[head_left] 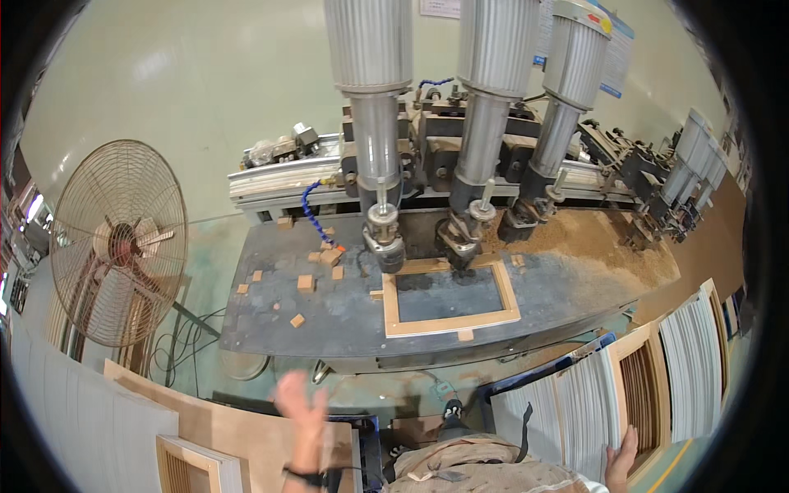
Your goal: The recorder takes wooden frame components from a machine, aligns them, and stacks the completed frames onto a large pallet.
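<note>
My left hand (302, 403) hangs in the air in front of the machine table, smeared by motion. Its thumb stands apart from the fingers and nothing shows in it. At the lower right, my right hand (622, 460) grips the near edge of a wooden frame (631, 349) in a row of upright frames and white panels. Its fingertips are partly hidden against the stack. Another rectangular wooden frame (392, 312) lies flat on the dark machine table (279, 329), its far side under the machine's vertical motor heads (380, 222).
Small wooden blocks (306, 283) lie scattered on the table's left half, and sawdust (575, 234) covers its right back. A caged fan (123, 242) stands at left. Stacked panels (90, 411) and frames (197, 460) occupy the lower left. White panels (592, 390) rest at right.
</note>
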Tool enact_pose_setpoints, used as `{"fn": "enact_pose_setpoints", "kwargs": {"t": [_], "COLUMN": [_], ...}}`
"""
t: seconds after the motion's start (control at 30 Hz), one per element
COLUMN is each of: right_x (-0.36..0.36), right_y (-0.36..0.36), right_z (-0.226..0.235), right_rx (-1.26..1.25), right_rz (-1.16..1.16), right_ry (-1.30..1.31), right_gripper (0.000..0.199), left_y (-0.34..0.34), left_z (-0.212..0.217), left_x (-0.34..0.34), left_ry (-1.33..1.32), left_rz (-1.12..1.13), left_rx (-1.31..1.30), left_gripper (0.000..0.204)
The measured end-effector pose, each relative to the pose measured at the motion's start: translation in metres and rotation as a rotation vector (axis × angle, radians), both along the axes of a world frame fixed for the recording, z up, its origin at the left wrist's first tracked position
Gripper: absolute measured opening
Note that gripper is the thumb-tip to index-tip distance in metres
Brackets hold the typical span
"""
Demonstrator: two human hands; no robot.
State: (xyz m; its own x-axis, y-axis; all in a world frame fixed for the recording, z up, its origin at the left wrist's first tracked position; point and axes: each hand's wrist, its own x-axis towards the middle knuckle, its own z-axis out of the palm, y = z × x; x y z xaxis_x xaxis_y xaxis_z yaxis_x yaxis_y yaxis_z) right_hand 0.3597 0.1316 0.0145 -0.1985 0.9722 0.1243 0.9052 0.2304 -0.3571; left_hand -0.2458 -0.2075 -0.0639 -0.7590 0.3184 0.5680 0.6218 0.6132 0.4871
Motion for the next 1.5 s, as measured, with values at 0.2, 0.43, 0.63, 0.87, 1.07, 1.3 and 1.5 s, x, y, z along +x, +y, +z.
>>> {"fn": "enact_pose_setpoints", "kwargs": {"t": [0.2, 0.43, 0.63, 0.87, 1.07, 1.3, 1.5], "right_x": [-0.062, -0.081, -0.202, -0.408, -0.461, -0.502, -0.504], "right_y": [0.013, 0.035, 0.050, 0.089, 0.132, 0.165, 0.169], "right_z": [0.013, 0.047, 0.126, 0.020, -0.124, -0.209, -0.222], "right_rx": [0.038, -0.010, 0.028, -0.031, 0.084, 0.162, 0.114], "right_rz": [0.021, -0.024, 0.736, 1.322, 1.279, 1.385, 1.342], "right_ry": [0.032, 0.163, -0.135, -0.233, -0.108, 0.082, -0.007], "right_gripper": [0.069, 0.035, 0.040, 0.051, 0.049, 0.056, 0.058], "left_y": [0.253, 0.290, 0.257, 0.152, 0.037, -0.086, -0.154], "left_z": [-0.085, -0.129, -0.139, -0.062, 0.024, 0.074, 0.079], "left_x": [-0.032, 0.015, 0.052, 0.069, 0.080, 0.145, 0.195], "left_ry": [-0.234, -0.203, 0.024, -0.352, -0.402, -0.487, -0.437], "left_rz": [-0.550, -0.444, -0.672, -0.978, -0.784, -0.378, 0.134], "left_rx": [-0.427, -0.664, -0.585, -0.666, -0.855, -0.780, -0.750], "left_gripper": [0.058, 0.073, 0.021, 0.043, 0.042, 0.051, 0.054]}}
